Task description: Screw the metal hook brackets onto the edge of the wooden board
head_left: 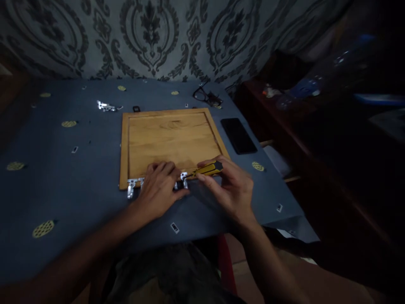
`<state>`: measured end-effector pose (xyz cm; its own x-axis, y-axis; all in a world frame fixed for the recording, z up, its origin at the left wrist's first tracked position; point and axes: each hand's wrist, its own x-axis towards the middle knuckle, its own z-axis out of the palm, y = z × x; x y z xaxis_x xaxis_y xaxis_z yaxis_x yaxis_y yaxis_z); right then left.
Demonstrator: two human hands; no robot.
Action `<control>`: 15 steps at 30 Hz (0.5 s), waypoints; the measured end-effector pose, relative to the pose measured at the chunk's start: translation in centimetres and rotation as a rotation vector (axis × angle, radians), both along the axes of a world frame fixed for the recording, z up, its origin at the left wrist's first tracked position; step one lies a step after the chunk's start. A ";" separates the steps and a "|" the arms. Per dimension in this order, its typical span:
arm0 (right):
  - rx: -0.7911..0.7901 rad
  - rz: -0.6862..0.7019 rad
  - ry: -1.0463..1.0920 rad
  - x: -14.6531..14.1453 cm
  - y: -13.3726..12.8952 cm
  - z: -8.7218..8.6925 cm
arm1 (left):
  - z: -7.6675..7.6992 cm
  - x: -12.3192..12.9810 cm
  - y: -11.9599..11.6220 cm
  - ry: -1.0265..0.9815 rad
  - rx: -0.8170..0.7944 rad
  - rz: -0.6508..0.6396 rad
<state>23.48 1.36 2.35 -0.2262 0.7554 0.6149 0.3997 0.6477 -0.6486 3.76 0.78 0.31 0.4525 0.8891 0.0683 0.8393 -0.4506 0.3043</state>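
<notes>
A wooden cabinet door (171, 143) with a raised frame lies flat on the table. Along its near edge sit metal hinges, one at the left corner (130, 188) and another hinge (184, 179) right of centre. My left hand (160, 188) rests over that near edge, fingers curled on the wood, index finger and thumb at the right-hand hinge. Part of the metal under this hand is hidden. My right hand (232, 185) grips a yellow and black screwdriver (209, 169), its tip pointing left and meeting the same hinge.
Loose metal hardware (106, 106) lies behind the door at the left, near a small black square piece (136, 109). Eyeglasses (207, 96) are at the back. A black phone (238, 135) lies right of the door. Beyond the blue tablecloth (95, 223), dark furniture (294, 135) bears a plastic bottle (303, 90).
</notes>
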 end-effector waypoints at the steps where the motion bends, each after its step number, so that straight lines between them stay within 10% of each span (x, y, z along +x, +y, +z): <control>1: 0.015 -0.017 -0.008 -0.1 0.0 0.0 | 0.1 0.0 0.0 0.012 -0.014 0.007; 15: 0.212 -0.287 -0.031 -1.7 -0.9 -1.6 | 0.7 0.1 0.1 0.043 -0.077 -0.011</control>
